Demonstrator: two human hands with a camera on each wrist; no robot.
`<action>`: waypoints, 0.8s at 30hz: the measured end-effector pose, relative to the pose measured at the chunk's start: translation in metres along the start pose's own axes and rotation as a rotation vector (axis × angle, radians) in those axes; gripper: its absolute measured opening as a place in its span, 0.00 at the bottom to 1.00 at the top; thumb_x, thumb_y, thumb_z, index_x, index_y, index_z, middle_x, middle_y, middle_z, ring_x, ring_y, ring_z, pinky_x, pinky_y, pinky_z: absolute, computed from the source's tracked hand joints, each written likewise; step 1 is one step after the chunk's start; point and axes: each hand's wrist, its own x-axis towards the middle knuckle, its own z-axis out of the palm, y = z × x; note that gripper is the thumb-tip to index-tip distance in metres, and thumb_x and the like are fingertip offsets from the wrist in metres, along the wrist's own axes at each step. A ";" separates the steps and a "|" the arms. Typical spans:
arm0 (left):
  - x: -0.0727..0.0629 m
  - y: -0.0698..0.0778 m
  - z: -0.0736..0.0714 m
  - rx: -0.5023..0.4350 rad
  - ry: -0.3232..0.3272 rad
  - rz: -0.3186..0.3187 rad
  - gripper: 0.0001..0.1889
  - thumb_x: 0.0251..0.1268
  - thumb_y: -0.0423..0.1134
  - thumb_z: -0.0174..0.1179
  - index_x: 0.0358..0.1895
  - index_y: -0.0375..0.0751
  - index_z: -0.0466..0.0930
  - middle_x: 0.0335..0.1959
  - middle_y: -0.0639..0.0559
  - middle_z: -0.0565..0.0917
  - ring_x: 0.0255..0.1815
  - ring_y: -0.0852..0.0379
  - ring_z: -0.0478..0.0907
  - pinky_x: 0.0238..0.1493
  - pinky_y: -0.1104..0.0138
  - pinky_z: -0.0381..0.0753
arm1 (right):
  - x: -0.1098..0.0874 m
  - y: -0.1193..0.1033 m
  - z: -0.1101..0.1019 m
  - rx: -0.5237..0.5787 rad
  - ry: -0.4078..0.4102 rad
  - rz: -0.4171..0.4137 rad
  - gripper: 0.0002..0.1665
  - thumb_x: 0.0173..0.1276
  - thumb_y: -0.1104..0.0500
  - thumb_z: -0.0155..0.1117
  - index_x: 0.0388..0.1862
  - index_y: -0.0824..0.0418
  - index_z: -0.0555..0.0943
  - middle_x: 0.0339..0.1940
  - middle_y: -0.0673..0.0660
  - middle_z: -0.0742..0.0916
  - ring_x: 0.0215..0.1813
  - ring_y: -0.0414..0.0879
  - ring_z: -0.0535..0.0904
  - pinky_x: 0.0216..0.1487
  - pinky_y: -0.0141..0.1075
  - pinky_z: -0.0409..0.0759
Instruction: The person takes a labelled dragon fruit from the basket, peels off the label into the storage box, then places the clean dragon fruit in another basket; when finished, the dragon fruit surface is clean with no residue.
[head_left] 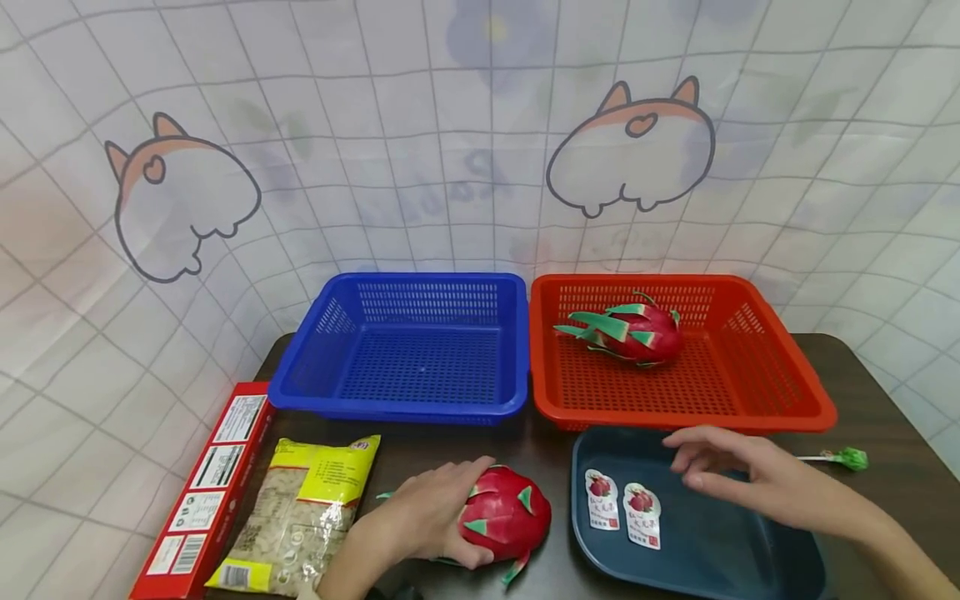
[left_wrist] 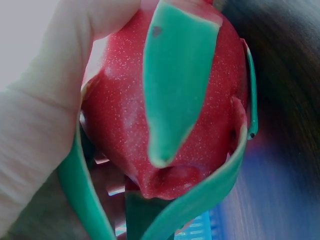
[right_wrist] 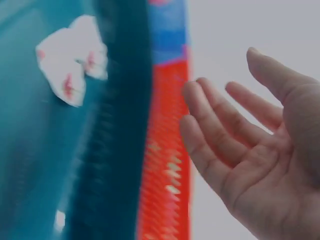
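Note:
My left hand [head_left: 429,515] grips a red dragon fruit [head_left: 513,512] with green scales, low on the dark table. In the left wrist view, thumb and palm lie along the side of this dragon fruit [left_wrist: 165,125], whose green leaf tips point down the picture. Above a dark blue tray [head_left: 720,554] hovers my right hand [head_left: 738,473], holding nothing. Two dragon fruit labels, a left one [head_left: 602,500] and a right one [head_left: 642,517], lie inside the tray. In the right wrist view, the right hand [right_wrist: 255,150] shows relaxed, slightly bent fingers.
Behind stand a blue basket [head_left: 423,414] and a red basket [head_left: 750,375] holding another dragon fruit [head_left: 641,333]. On the left lie a yellow-and-clear packet [head_left: 307,508] and a long red box [head_left: 213,483]. A green-headed stick [head_left: 853,458] lies at the right.

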 end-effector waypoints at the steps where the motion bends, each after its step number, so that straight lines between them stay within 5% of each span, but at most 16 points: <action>1: 0.000 0.000 0.000 -0.002 -0.004 -0.006 0.50 0.42 0.65 0.69 0.71 0.52 0.59 0.57 0.53 0.78 0.53 0.54 0.76 0.49 0.52 0.81 | -0.005 -0.002 -0.004 -0.025 0.082 -0.005 0.25 0.69 0.68 0.59 0.65 0.60 0.70 0.45 0.46 0.84 0.43 0.36 0.82 0.41 0.28 0.83; 5: -0.001 0.000 0.000 -0.015 -0.016 -0.024 0.50 0.42 0.65 0.70 0.71 0.54 0.58 0.58 0.54 0.77 0.54 0.54 0.74 0.51 0.50 0.80 | -0.021 -0.003 -0.022 -0.156 0.399 0.010 0.37 0.63 0.75 0.60 0.70 0.61 0.65 0.46 0.42 0.83 0.42 0.31 0.82 0.38 0.23 0.81; 7: 0.000 -0.001 -0.001 -0.024 -0.023 -0.030 0.50 0.42 0.64 0.70 0.71 0.54 0.58 0.59 0.55 0.77 0.55 0.54 0.74 0.51 0.49 0.80 | -0.029 0.002 -0.033 -0.176 0.487 -0.003 0.42 0.62 0.79 0.58 0.74 0.62 0.60 0.49 0.40 0.83 0.45 0.29 0.81 0.38 0.20 0.80; 14: 0.004 -0.003 -0.002 -0.043 -0.051 -0.029 0.49 0.43 0.64 0.70 0.71 0.55 0.58 0.60 0.58 0.76 0.58 0.54 0.73 0.53 0.48 0.79 | -0.054 0.038 -0.053 -0.065 0.626 -0.167 0.42 0.66 0.81 0.48 0.77 0.70 0.47 0.59 0.41 0.80 0.54 0.28 0.78 0.49 0.14 0.73; 19: 0.003 -0.002 -0.002 -0.036 -0.048 -0.030 0.49 0.43 0.64 0.70 0.71 0.54 0.58 0.60 0.57 0.76 0.58 0.54 0.73 0.53 0.49 0.79 | -0.055 0.053 -0.056 -0.116 0.745 -0.058 0.38 0.71 0.75 0.48 0.77 0.64 0.50 0.60 0.35 0.76 0.57 0.25 0.72 0.51 0.12 0.68; 24: 0.002 -0.001 0.000 -0.039 -0.042 -0.035 0.50 0.44 0.64 0.69 0.71 0.53 0.58 0.62 0.55 0.75 0.59 0.53 0.73 0.54 0.48 0.79 | -0.053 0.067 -0.061 -0.204 0.747 0.058 0.42 0.71 0.71 0.52 0.79 0.57 0.47 0.63 0.28 0.68 0.59 0.19 0.61 0.54 0.08 0.58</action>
